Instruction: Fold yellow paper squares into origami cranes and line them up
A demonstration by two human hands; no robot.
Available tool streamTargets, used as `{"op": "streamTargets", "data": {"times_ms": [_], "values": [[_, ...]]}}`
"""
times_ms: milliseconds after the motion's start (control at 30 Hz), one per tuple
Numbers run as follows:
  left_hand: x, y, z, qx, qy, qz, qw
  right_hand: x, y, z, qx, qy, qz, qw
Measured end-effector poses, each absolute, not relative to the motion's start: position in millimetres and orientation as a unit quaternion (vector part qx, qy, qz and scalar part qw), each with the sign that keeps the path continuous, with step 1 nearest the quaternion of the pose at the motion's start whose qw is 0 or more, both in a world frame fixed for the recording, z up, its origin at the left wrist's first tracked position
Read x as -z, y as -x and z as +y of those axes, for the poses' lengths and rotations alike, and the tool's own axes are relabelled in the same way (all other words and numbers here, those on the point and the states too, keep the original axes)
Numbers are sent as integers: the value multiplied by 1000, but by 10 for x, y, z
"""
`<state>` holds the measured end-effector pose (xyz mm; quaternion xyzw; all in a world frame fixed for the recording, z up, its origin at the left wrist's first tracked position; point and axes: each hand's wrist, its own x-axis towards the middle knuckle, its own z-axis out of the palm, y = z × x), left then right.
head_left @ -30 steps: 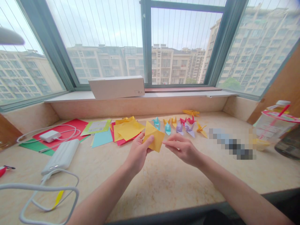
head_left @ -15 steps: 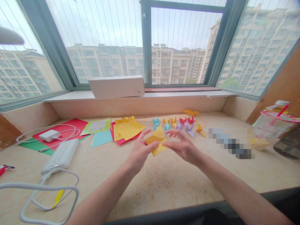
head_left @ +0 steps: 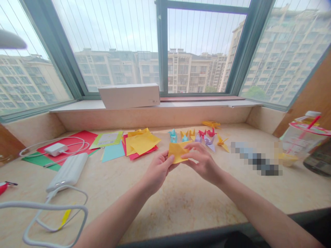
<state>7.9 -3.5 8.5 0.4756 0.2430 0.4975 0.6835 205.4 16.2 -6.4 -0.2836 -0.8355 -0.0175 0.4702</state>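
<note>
A folded piece of yellow origami paper (head_left: 177, 151) is held up above the counter between both hands. My left hand (head_left: 160, 168) is closed on its left and lower edge, the thumb lying on the front face. From the other side my right hand (head_left: 203, 159) pinches the right edge, with its fingertips over the top right part of the paper. Just behind the hands stand several small folded paper cranes: blue (head_left: 172, 135), red (head_left: 207, 132), purple (head_left: 209, 141) and yellow (head_left: 222, 142). The hands and held paper partly cover some of them.
Left of the hands lie yellow sheets (head_left: 144, 143) over red ones, a light blue sheet (head_left: 113, 152), a white power bank (head_left: 68, 171) and a looping cable (head_left: 55, 206). At right stand a plastic cup (head_left: 297, 141) and a blurred-out object (head_left: 256, 158). A white box (head_left: 129, 96) rests on the sill.
The yellow paper has turned from a diamond with its point up to a squarer, flatter position. My right fingers have come in onto its edge, and my left fingers have curled under it.
</note>
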Motion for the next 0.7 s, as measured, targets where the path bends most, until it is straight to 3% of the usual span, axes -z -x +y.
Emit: {"op": "streamTargets", "data": {"times_ms": [333, 700], "values": [[-96, -122, -104, -514, -475, 201, 685, 59, -1956, 153, -164, 372, -726, 556], [-85, -147, -156, -506, -491, 186, 684, 57, -1875, 141, -346, 308, -652, 600]]}}
